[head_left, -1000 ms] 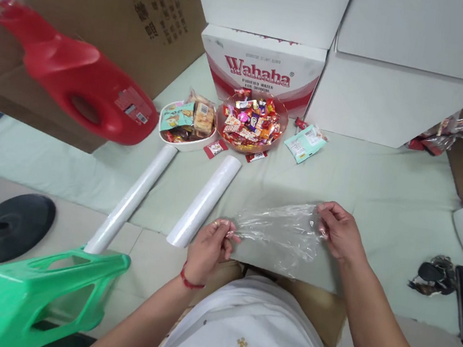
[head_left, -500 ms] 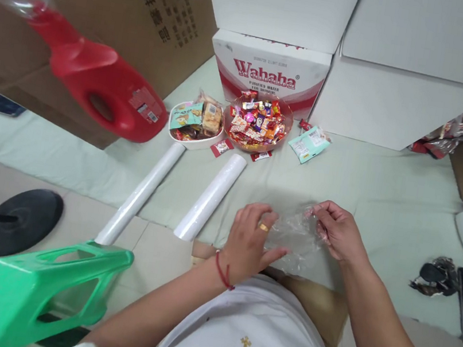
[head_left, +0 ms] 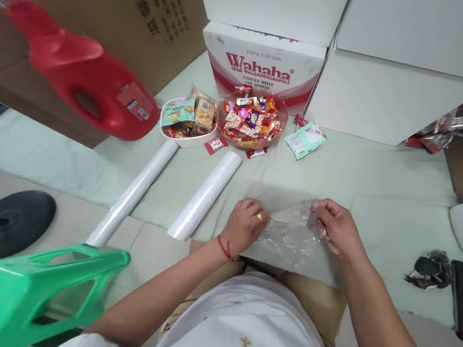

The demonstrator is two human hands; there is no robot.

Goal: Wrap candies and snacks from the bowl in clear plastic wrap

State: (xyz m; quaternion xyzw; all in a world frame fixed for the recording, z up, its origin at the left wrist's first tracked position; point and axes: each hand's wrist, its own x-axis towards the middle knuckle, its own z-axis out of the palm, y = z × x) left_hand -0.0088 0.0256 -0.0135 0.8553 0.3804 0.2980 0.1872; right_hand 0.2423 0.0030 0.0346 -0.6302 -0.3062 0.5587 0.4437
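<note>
Film (head_left: 288, 241) is being held by both ends: the right is being pinched in the fingertips of the right hand (head_left: 339, 227); the left is being gripped beneath the left hand (head_left: 243, 224), fingers curled.

Even, moderately bright light covers the cloth (head_left: 389, 191); shadows are soft, with faint shade around the film (head_left: 289, 240) at the front edge. Fine glints mark the film. Small print on the carton (head_left: 264, 68) smears. Wide-angle distortion slants outer boxes (head_left: 411, 102).
</note>
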